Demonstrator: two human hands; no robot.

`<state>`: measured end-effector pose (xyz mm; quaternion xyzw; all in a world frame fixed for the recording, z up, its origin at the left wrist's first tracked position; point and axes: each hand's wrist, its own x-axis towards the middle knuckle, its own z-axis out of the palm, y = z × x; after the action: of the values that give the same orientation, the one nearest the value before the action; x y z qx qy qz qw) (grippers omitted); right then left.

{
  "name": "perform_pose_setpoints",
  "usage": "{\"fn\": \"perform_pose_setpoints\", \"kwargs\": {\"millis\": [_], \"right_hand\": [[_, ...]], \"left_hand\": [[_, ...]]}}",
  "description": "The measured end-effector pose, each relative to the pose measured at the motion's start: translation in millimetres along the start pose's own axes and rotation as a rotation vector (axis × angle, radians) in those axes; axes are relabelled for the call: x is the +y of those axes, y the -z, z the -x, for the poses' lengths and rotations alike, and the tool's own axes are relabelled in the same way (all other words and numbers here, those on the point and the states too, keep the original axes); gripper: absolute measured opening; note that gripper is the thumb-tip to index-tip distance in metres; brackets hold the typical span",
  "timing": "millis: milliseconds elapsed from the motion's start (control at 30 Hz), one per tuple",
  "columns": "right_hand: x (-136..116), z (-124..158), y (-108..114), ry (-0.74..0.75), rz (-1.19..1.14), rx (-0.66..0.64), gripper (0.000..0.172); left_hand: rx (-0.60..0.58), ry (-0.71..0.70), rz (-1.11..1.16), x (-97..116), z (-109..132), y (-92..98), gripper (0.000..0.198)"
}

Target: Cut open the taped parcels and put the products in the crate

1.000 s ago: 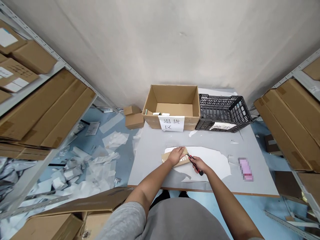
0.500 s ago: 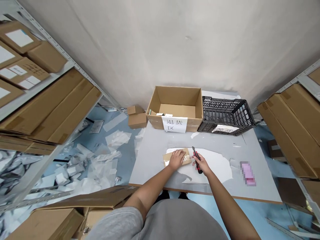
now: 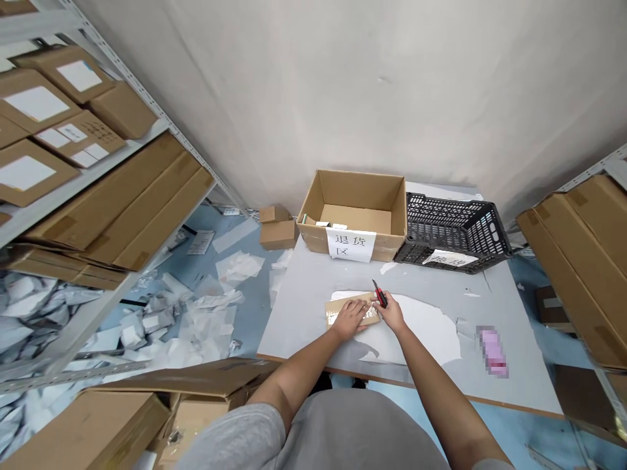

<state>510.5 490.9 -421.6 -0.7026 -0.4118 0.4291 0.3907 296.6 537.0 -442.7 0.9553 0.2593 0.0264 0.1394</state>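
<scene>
A small, flat cardboard box (image 3: 334,312) with shiny clear tape on top lies near the table's front edge. My left hand (image 3: 351,316) lies over it, fingers across the top and thumb at the near side, gripping it against the table. Closed round a red and black utility knife (image 3: 381,297), my right hand (image 3: 393,314) is at the box's right end. The knife's tip points away from me, and the hand hides much of the handle. Whether the blade touches the tape I cannot tell. Under the box is a white sheet (image 3: 431,329).
At the table's (image 3: 294,307) back stand a large open carton (image 3: 313,243) with a paper sign and a black plastic crate (image 3: 455,238). A blurred pink item (image 3: 492,351) lies on the right. Shelves of boxes (image 3: 83,140) flank both sides; crumpled packaging (image 3: 196,320) covers the left floor.
My right hand has brought the knife left to the box's right end and turned it in the grip. My left hand stays on the box. The view has shifted slightly left.
</scene>
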Motion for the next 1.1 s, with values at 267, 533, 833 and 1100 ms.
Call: {"fn": "perform_pose_setpoints", "kwargs": {"millis": [267, 533, 833, 1100], "right_hand": [[19, -12, -12, -0.219, -0.059, 0.092, 0.049], [16, -19, -22, -0.349, -0.095, 0.107, 0.042], [13, 12, -1, -0.242, -0.337, -0.057, 0.046], [32, 50, 14, -0.345, -0.287, -0.211, 0.06]], "left_hand": [[0.01, -0.078, 0.07, -10, 1, 16.6, 0.069], [0.022, 0.163, 0.098, 17, -16, 5.7, 0.059], [0.031, 0.216, 0.179, 13, -26, 5.0, 0.06], [0.026, 0.188, 0.223, 8, -33, 6.1, 0.054]]}}
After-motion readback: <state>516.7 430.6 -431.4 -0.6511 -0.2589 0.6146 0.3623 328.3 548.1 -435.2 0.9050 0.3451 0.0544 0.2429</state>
